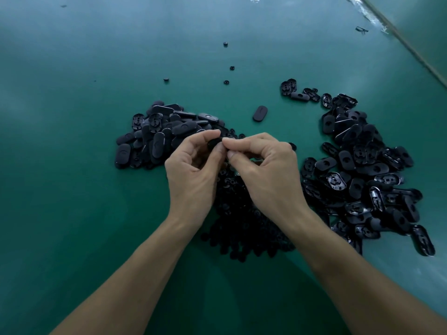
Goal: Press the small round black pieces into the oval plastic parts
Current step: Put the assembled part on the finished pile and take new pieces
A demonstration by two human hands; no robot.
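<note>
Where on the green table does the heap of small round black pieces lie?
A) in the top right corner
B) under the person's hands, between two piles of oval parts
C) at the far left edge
B: the heap of small round pieces lies beneath the left hand and right hand, flanked by the left pile and the right pile of oval parts.

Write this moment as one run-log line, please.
left hand: grips oval part | right hand: pinches same part | round pieces: heap on table beneath hands
</note>
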